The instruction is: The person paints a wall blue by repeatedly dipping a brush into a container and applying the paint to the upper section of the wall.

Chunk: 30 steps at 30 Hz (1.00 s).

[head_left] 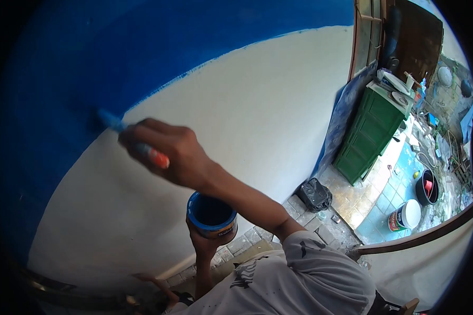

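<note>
My right hand (165, 149) is closed around a paintbrush (136, 142) with an orange-red handle. Its blue-coated bristles touch the wall at the edge of the blue painted area (89, 63). Below that edge the wall is cream-white (247, 115). My left hand (204, 247) grips a small round paint can (211, 216) from underneath and holds it upright below my right forearm. The can's inside and rim are blue. My grey paint-stained shirt (299, 278) fills the bottom of the view.
Far below lies tiled ground with a black bag (314, 194), a white paint bucket (404, 215), a black tub (427, 188) and a green cabinet (372, 131) against the wall's corner. A curved brown rail (420, 236) runs at the lower right.
</note>
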Each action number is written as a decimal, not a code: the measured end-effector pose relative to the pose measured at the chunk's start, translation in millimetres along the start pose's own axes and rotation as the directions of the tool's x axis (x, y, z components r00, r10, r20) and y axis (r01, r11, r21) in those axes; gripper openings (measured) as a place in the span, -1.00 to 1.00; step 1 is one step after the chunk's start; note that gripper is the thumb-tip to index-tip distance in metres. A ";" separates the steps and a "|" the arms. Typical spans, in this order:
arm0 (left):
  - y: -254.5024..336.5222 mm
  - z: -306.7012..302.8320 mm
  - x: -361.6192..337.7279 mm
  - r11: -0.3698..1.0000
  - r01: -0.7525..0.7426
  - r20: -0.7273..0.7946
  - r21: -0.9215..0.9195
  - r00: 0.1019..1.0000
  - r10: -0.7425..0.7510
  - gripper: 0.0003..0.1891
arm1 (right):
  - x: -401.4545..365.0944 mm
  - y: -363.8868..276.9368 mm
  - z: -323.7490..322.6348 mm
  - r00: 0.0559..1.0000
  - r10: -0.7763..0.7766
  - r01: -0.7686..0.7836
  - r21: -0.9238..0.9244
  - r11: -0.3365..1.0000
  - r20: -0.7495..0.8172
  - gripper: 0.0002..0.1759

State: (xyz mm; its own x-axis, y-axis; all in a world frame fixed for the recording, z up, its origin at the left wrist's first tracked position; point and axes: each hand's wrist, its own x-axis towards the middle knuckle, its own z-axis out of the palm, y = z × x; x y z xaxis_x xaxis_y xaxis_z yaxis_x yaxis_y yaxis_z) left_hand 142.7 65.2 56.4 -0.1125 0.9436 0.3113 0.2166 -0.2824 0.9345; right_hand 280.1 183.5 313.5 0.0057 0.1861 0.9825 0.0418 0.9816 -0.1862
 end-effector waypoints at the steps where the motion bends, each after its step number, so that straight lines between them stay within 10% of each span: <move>1: -5.0 2.4 -0.1 1.000 -0.016 0.012 -0.010 1.000 0.016 0.32 | 4.6 8.3 -2.8 1.000 0.014 -0.015 -0.017 1.000 -0.026 -0.68; 5: -8.4 5.0 -1.9 0.991 -0.128 0.003 -0.039 0.992 0.128 0.33 | 7.2 63.9 -76.6 0.920 0.160 -0.171 0.003 0.985 -0.358 -0.84; 9: 0.1 -1.7 -9.7 0.987 -0.150 -0.061 -0.050 0.987 0.147 0.33 | 16.4 65.3 -149.1 0.772 0.011 -0.333 -0.390 0.858 -0.636 -0.80; 15: -8.5 -18.0 -16.8 0.999 -0.043 -0.015 -0.016 0.999 0.042 0.34 | 3.3 44.6 -56.7 0.949 -0.126 -0.031 -0.484 0.875 -0.289 -0.66; 19: -3.7 -15.7 -14.3 0.999 -0.051 -0.056 -0.010 0.997 0.050 0.28 | 7.6 9.6 -20.6 0.991 -0.104 0.089 -0.166 0.982 -0.081 -0.73; 23: -7.8 -16.8 -14.2 0.997 -0.080 -0.092 0.022 0.992 0.082 0.28 | 31.3 73.5 -118.8 0.913 0.216 -0.186 0.119 0.975 -0.345 -0.86; 30: -0.9 -16.4 -21.3 0.997 -0.075 -0.039 -0.037 0.997 0.073 0.26 | 70.3 112.5 -292.9 0.814 -0.012 -0.286 -0.419 0.862 -0.580 -0.88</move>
State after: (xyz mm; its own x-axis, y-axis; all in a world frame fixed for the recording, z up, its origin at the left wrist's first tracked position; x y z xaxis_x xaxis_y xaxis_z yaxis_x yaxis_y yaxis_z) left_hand 129.0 42.5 51.7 -0.1338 0.9131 0.3852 0.1883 -0.3582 0.9144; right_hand 577.8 294.6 362.3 0.5838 0.1155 0.8036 0.4529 0.7751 -0.4405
